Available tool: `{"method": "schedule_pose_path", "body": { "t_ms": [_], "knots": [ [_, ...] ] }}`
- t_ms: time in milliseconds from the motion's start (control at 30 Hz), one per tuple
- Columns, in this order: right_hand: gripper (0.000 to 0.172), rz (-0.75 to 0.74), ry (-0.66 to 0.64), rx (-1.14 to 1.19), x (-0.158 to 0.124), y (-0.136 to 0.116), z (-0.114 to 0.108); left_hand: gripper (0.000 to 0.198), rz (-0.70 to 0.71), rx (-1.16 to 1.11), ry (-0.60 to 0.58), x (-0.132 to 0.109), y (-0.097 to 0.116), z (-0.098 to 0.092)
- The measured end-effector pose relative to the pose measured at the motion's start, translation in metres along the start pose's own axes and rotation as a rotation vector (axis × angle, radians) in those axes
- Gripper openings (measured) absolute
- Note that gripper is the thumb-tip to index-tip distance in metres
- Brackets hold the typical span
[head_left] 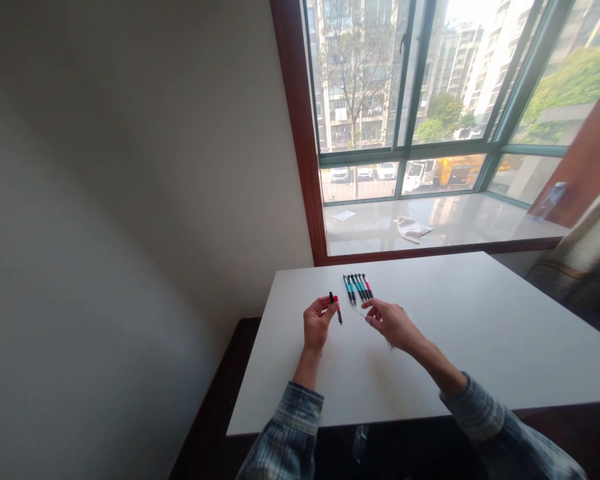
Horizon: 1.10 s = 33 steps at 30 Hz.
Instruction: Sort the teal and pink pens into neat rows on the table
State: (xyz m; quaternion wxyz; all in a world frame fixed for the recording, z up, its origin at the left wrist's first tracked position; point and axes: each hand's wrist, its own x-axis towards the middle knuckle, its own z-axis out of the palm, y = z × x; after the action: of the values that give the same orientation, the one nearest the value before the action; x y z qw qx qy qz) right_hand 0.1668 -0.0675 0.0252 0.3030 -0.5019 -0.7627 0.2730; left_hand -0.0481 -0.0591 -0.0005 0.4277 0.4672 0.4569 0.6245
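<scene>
My left hand (318,323) pinches a red and black pen (339,313) between thumb and fingers, held tilted above the table. A dark piece beside its red part may be separate; I cannot tell. To the right, my right hand (389,324) is closed on a thin pale rod (359,311), whose free end points left. Just beyond both hands lies a row of several pens (356,288), mostly teal and black with a pinkish-red one at the right end. Under my right wrist a small thin thing (391,345) is partly hidden.
The white table (480,333) stands against a grey wall (155,200) on the left. Behind it, a window sill (370,233) holds a crumpled white cloth (413,229) and a flat white paper (345,215). A curtain (560,273) hangs at the right.
</scene>
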Motion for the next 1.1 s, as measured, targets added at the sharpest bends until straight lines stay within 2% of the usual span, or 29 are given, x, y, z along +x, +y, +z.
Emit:
{"method": "schedule_pose_path", "body": {
  "t_ms": [100, 233, 367, 500, 600, 700, 800, 933, 1033, 1100],
  "knots": [
    [0.024, -0.004, 0.055, 0.265, 0.011, -0.006, -0.011, 0.031, 0.020, 0.102, -0.071, -0.001, -0.001, 0.002],
    [0.030, -0.041, 0.162, 0.585, 0.024, -0.018, -0.017, 0.027, 0.030, 0.210, -0.108, -0.003, -0.001, 0.004],
    [0.031, -0.049, 0.226, 0.663, 0.033, -0.023, -0.014, 0.026, 0.034, 0.247, -0.142, -0.004, -0.001, 0.005],
    [0.030, -0.052, 0.219, 0.594, 0.038, -0.023, -0.005, 0.025, 0.047, 0.276, -0.181, -0.004, -0.002, 0.005],
    [0.027, -0.072, 0.165, 0.527, 0.038, -0.021, 0.002, 0.025, 0.058, 0.284, -0.199, -0.004, -0.001, 0.004],
    [0.028, -0.076, 0.084, 0.368, 0.034, -0.013, 0.006, 0.027, 0.057, 0.259, -0.206, -0.004, -0.001, 0.004],
    [0.033, -0.012, 0.105, 0.120, 0.026, 0.003, 0.006, 0.028, 0.040, 0.197, -0.182, -0.003, -0.002, 0.004],
    [0.016, 0.080, 0.096, -0.245, 0.017, 0.025, 0.010, 0.028, 0.021, 0.084, -0.138, 0.000, -0.004, 0.003],
    [0.008, 0.096, 0.045, -0.332, 0.013, 0.032, 0.015, 0.028, 0.022, 0.070, -0.111, 0.001, -0.004, 0.003],
    [0.010, 0.070, 0.046, -0.342, 0.012, 0.032, 0.017, 0.027, 0.028, 0.121, -0.108, 0.001, -0.003, 0.002]
  ]
}}
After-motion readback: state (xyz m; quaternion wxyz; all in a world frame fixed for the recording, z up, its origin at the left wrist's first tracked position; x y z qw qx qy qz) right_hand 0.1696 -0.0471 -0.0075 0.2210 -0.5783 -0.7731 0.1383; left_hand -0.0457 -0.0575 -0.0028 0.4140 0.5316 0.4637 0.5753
